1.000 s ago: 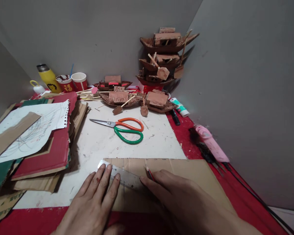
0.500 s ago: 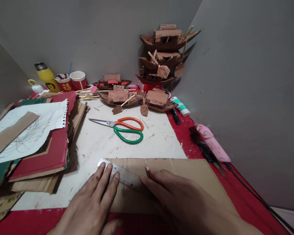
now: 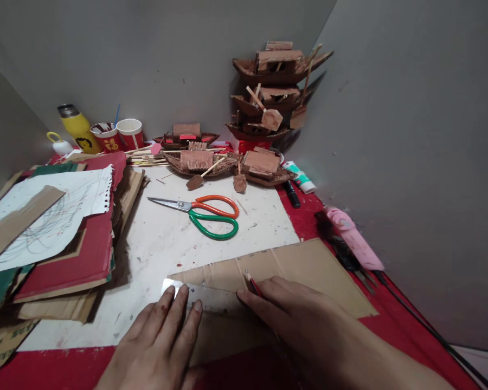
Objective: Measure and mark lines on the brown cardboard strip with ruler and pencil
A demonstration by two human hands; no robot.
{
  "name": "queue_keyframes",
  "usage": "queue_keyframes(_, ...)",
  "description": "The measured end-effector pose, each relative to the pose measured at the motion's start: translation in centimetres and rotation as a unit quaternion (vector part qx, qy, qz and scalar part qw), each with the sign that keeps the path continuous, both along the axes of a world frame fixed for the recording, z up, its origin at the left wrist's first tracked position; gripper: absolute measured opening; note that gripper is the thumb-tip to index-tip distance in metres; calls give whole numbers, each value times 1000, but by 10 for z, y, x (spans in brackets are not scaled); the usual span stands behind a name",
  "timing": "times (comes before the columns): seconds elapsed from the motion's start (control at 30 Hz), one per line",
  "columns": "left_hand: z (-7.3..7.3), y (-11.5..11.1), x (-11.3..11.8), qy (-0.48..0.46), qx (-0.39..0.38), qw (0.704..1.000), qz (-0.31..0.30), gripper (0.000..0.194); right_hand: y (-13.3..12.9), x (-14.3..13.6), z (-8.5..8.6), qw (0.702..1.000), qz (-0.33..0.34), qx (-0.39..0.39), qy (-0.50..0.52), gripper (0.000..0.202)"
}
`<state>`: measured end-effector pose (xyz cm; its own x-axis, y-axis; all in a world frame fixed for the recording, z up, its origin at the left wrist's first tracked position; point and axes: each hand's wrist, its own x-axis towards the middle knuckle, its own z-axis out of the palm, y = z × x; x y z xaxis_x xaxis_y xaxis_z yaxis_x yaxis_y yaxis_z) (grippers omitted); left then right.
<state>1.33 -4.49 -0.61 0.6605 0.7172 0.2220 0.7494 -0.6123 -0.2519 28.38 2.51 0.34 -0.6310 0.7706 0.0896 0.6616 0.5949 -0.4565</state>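
My left hand lies with its fingers stretched and spread, the fingertips pressing on a metal ruler. Under the ruler is a flat piece of brown cardboard, set at a slant. In my right hand a red and black pencil is held, its sharpened tip pointing up and away from the cardboard. The right fingertips rest at the ruler's right end, and the hand hides what lies beneath it. Beyond the cardboard, scissors with one orange and one green handle lie slightly apart on white paper.
On the left is a stack of cardboard topped by scribbled paper. Several model boats stand at the back, some stacked. A pink glue gun with a cord lies right. A yellow bottle and cups stand back left.
The cardboard has turned, its right end swinging away from me. The ruler's left end has come nearer to me, and both hands have shifted slightly right.
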Motion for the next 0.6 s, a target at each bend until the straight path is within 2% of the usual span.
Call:
queue_keyframes(0.13, -1, -3, -3, 1, 21, 1000, 1, 48, 3, 1, -3, 999, 28, -28, -15, 26)
queue_keyframes(0.3, 1, -2, -3, 14, 27, 1000, -4, 49, 3, -1, -2, 999, 20, -36, -17, 29)
queue_keyframes(0.43, 1, -1, -3, 14, 29, 999, -9, 51, 2, -4, 0, 999, 19, -31, -8, 30)
queue_keyframes(0.6, -3, -4, -5, 29, 9, 1000, 0, 61, 0, -10, -2, 999, 28, 1, 17, 23)
